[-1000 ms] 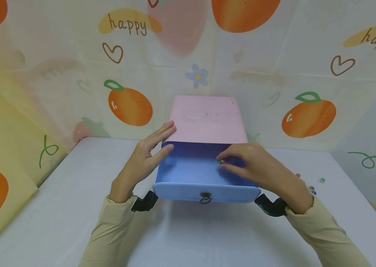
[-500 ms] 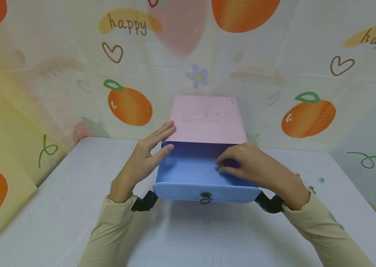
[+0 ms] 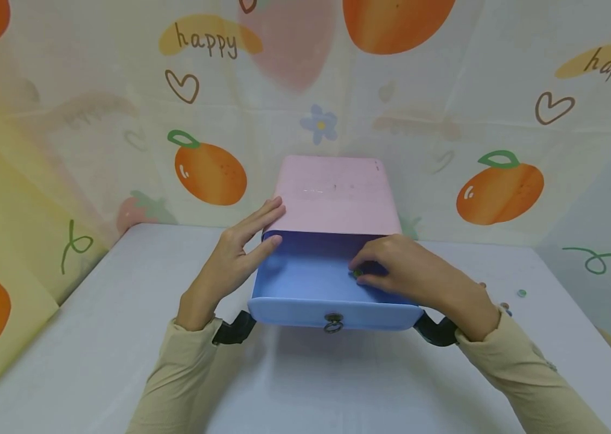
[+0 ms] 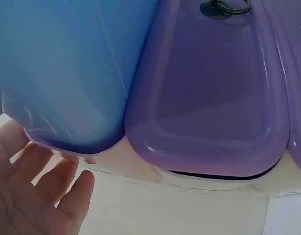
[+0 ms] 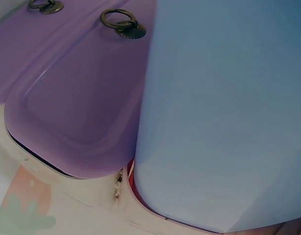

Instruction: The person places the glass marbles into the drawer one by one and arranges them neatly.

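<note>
A pink drawer cabinet (image 3: 338,193) stands against the patterned cloth, its top blue drawer (image 3: 305,265) pulled out. My left hand (image 3: 232,253) rests along the cabinet's left front corner, fingers fairly straight, thumb by the drawer's edge; the left wrist view shows the fingers (image 4: 47,181) beside the blue drawer. Inside the drawer's right half, my right hand (image 3: 400,268) pinches a small round green bead (image 3: 358,273) between thumb and fingers, low over the drawer bottom. In the right wrist view the drawer's side hides most of that hand.
Below the blue drawer are closed purple drawers (image 4: 214,93) with metal ring pulls (image 5: 118,19). Several small beads lie on the white table right of the cabinet, among them a green one (image 3: 522,293) and a brown one (image 3: 504,306). A ring pull (image 3: 333,324) hangs on the blue drawer's front.
My right hand has moved slightly left and down inside the drawer, with the green bead lower between its fingertips. The left hand has stayed at the cabinet corner.
</note>
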`<state>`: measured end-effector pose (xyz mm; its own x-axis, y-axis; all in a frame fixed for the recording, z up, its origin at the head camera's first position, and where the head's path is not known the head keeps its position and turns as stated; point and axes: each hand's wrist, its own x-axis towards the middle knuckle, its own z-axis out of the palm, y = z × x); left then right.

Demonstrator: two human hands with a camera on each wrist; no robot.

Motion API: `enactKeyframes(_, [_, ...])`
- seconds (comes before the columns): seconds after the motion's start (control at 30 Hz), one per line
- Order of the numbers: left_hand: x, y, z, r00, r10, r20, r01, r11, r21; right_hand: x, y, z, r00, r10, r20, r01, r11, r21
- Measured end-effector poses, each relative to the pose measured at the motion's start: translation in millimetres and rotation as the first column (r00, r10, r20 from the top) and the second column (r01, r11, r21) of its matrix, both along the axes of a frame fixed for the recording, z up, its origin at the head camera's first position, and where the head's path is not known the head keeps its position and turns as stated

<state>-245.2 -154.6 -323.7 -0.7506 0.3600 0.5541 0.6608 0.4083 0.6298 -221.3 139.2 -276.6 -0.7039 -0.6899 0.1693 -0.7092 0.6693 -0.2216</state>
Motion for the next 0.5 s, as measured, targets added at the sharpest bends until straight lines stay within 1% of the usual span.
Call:
enactKeyframes(0.27, [0.3,0.4,-0.5,1.000,-0.005,0.001,0.005,1.000,0.009,1.4,0.5,0.7,1.000,-0.015,0.027,0.015,1.000,0.005])
enactKeyframes(0.5, [1.2,0.6,-0.1,1.000,-0.006,-0.005,0.006,1.000,0.011,0.5,3.7,0.0,1.000,0.029,0.001,-0.029,0.999,-0.042])
